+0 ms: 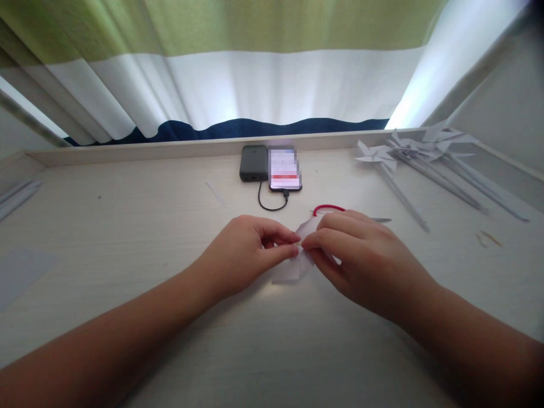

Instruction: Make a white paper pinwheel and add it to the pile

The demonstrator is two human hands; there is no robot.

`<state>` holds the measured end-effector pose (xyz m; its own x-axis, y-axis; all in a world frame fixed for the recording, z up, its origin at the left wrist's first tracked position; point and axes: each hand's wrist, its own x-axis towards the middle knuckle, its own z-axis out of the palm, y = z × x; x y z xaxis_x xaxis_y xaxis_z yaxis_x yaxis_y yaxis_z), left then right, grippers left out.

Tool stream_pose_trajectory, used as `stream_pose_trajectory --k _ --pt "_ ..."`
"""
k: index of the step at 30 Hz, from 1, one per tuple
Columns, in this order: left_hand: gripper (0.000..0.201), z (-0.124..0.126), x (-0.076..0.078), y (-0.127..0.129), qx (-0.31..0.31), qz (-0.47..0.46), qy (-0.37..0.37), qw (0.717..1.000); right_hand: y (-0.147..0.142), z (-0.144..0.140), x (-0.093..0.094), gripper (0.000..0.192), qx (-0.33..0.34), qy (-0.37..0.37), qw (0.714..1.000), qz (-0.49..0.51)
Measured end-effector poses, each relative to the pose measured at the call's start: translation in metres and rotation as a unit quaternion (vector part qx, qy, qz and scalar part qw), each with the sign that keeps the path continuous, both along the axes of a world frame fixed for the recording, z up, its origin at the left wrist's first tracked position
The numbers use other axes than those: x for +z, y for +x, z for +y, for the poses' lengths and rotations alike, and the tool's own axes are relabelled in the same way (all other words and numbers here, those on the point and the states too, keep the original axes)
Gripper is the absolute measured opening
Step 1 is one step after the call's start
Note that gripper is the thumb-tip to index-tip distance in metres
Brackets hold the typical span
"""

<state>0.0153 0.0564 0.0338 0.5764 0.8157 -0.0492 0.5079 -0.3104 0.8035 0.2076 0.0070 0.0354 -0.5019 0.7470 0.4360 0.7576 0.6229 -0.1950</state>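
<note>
A white paper pinwheel (287, 273) is between my hands, low over the table, with its folded blades partly hidden by my fingers. My left hand (250, 249) pinches at its middle with thumb and forefinger. From the other side, my right hand (361, 249) grips it, fingertips almost meeting those of the left. A tiny yellowish bit, perhaps a thin stick, shows between the fingertips; its full shape is hidden. Behind my right hand lie scissors with a red handle (329, 207), their blade (382, 220) poking out to the right.
Several paper pinwheels on rolled-paper sticks (403, 192) lie at the back right, near small wooden bits (491, 238). A phone (284, 169) is cabled to a dark power bank (254, 163). Paper rolls (19, 198) and a sheet (25, 275) lie left. A curtain (255, 85) hangs behind.
</note>
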Motion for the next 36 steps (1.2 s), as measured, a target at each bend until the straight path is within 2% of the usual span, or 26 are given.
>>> stream_pose_trajectory --k 9,16,23,26,31,36 --pt "0.026 -0.002 0.005 -0.001 -0.019 0.042 -0.010 0.999 0.000 0.000 0.000 0.017 0.005 0.007 1.000 -0.007" --pt "0.035 -0.001 0.007 -0.004 -0.036 0.035 -0.075 0.996 0.000 0.001 0.000 0.016 0.000 0.010 1.000 -0.007" --pt "0.040 0.000 0.009 -0.005 -0.056 0.066 -0.109 0.990 0.000 0.003 -0.004 0.014 -0.037 -0.064 0.997 -0.012" --pt "0.040 -0.002 0.008 -0.004 -0.050 0.077 -0.087 0.992 -0.001 0.004 -0.006 0.012 -0.067 -0.098 0.993 -0.011" --pt "0.034 -0.011 0.005 0.000 0.008 0.087 0.008 0.996 -0.002 0.006 -0.009 0.018 -0.087 -0.116 0.989 -0.002" --pt "0.021 -0.015 0.008 0.003 -0.012 0.124 0.069 0.990 -0.003 0.007 -0.010 0.014 -0.074 -0.135 0.988 -0.003"
